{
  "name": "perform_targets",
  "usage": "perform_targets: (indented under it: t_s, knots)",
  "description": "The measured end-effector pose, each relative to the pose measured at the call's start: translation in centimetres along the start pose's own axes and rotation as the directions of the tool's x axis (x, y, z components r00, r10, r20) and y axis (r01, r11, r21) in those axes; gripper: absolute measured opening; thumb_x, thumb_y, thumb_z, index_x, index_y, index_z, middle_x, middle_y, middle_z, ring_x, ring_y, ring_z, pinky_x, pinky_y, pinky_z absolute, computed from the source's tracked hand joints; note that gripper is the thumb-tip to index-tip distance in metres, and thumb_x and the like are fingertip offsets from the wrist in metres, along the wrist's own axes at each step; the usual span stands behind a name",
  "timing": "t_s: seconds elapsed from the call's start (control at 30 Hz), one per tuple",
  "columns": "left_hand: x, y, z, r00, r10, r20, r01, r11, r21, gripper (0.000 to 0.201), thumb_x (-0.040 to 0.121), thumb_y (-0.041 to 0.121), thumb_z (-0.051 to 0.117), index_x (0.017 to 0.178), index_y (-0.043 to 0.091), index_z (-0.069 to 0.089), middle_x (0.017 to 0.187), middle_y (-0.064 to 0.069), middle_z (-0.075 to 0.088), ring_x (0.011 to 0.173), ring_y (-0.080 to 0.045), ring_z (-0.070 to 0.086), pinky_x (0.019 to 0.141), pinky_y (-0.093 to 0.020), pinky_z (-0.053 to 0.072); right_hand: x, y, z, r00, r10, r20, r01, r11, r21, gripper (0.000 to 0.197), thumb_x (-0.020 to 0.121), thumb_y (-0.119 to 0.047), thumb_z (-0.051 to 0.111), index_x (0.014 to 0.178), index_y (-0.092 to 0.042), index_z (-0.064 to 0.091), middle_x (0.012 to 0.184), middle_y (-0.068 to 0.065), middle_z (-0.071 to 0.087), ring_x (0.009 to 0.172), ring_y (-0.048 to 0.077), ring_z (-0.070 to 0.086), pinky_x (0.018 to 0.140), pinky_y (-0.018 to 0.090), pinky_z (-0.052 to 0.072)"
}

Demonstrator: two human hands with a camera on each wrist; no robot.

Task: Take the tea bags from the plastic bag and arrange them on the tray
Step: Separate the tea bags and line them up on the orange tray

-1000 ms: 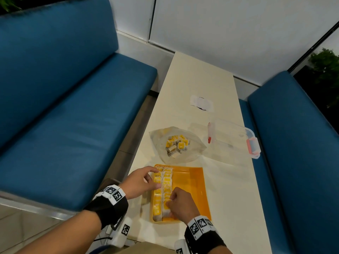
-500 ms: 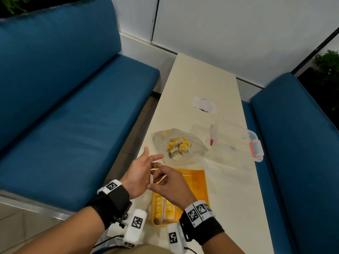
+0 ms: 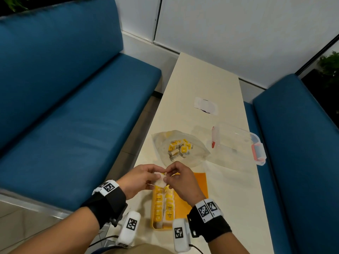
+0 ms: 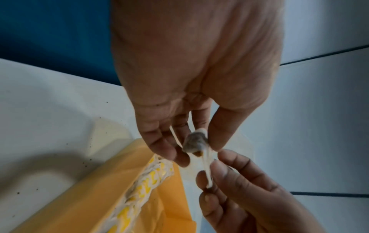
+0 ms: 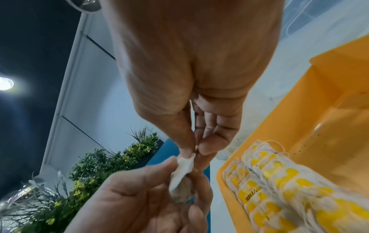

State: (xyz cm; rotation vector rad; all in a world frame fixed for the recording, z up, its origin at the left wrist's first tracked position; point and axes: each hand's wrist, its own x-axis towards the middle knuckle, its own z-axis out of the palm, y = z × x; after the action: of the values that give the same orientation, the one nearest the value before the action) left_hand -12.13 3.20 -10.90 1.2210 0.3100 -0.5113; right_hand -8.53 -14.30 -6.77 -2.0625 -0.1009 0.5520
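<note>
Both hands meet just above the far left end of the orange tray. My left hand pinches a small white tea bag between thumb and fingers. In the left wrist view the tea bag shows its dark filling. My right hand pinches the top edge of the tea bag. Two rows of yellow-tagged tea bags lie along the tray's left side. Beyond the tray lies the open plastic bag with several more tea bags.
A clear lidded container with red clips stands right of the plastic bag. A white paper scrap lies further along the cream table. Blue benches flank the table on both sides.
Both hands lifted off the tea bag rows in the tray and came together. They now hold one tea bag between them above the tray's far end.
</note>
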Motion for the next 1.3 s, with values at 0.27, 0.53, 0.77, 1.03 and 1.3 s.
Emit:
perform_targets:
  t_s: [0.27,0.53,0.77,1.03,1.3]
  knots:
    - [0.5,0.1,-0.1,0.995,-0.031,-0.091,0.015,0.985,-0.173,0.015,0.090,-0.008,0.067,0.098,0.005,0.068,0.079,-0.006,0.066,0.062,-0.010,0.062,0.060,-0.025,0.056,-0.5,0.3,-0.4,0.992,-0.102,0.077,0.098,0.994,0.056,0.037,0.078,0.017,0.062,0.084,-0.018,0.071,0.096,0.005,0.069,0.078,0.015,0.069,0.071,0.030,0.058]
    - [-0.5,1.0,0.9,0.999,0.001,-0.051,-0.001,1.000,0.007,0.018,0.096,0.006,0.061,0.107,0.011,0.074,0.095,-0.012,0.075,0.086,-0.023,0.073,0.064,-0.030,0.057,-0.5,0.6,-0.6,0.974,-0.205,-0.094,0.203,0.979,-0.034,0.009,0.082,-0.010,0.076,0.083,-0.018,0.074,0.085,-0.001,0.071,0.075,0.010,0.065,0.068,0.021,0.052]
    - [-1.2,0.6,1.1,0.983,0.179,-0.030,-0.158,0.923,0.350,0.008,0.087,0.019,0.078,0.093,0.013,0.079,0.093,-0.012,0.077,0.076,-0.014,0.068,0.062,-0.027,0.053,-0.8,0.4,-1.2,0.987,-0.114,-0.114,0.122,0.990,0.065,0.009,0.083,-0.011,0.074,0.080,-0.019,0.071,0.073,0.011,0.072,0.067,0.027,0.067,0.062,0.035,0.056]
    - [-0.7,-0.8,0.8,0.975,0.215,-0.055,-0.166,0.871,0.463,0.018,0.088,0.018,0.078,0.104,0.026,0.074,0.091,-0.012,0.072,0.068,-0.015,0.071,0.055,-0.025,0.053,-1.4,1.1,-2.1,0.999,-0.044,-0.023,0.046,0.996,0.071,0.005,0.090,-0.008,0.068,0.087,-0.011,0.065,0.063,0.007,0.070,0.061,0.018,0.066,0.052,0.030,0.045]
    - [-0.6,-2.9,-0.3,0.990,0.137,-0.037,-0.072,0.710,0.700,0.028,0.077,0.030,0.088,0.100,0.035,0.072,0.078,0.005,0.072,0.058,0.006,0.058,0.064,-0.013,0.045,-3.6,5.4,-2.1,0.943,0.219,0.250,-0.144,0.947,-0.287,0.011,0.089,-0.008,0.065,0.083,-0.016,0.062,0.063,-0.001,0.068,0.059,0.011,0.068,0.053,0.030,0.052]
